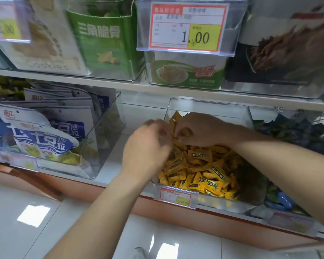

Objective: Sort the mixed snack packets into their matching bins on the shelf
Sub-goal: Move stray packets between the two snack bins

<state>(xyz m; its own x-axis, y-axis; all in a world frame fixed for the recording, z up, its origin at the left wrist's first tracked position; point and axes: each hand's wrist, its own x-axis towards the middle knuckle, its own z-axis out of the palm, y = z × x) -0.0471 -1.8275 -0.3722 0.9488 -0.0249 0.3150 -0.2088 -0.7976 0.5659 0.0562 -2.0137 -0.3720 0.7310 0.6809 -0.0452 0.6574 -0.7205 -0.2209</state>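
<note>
Two hands: I am watching both working over the clear bin (pixel 209 107) in the middle of the lower shelf. The left hand (pixel 148 146) is hovering at its left wall and the right hand (pixel 200 129) is reaching in from the right, above the heap.
Right grip: the fingers are curling round and pinching the raised yellow packets (pixel 177 118) near the bin's back left corner.
Left grip: it is blurring. The fingers are bending toward that same bunch, but I cannot tell whether they are holding anything.
Task's thing: the loose yellow packets (pixel 198 171) are lying heaped in the bin, below and in front of both hands.
Key relation: the raised bunch is sitting between the two hands, touching the right fingertips, with the left hand just beside it on the left.
Long axis: the bunch is standing roughly upright, its top edges pointing up and back.
Nearer hand: the right is already gripping it.
Neighbours: dark packets (pixel 295 131) are filling the bin to the right, and blue-and-white bags (pixel 45 131) the bin to the left, both well apart from the grip.
My judgement: the bunch matches this bin's colour, so I am expecting a short drop downward.
</note>
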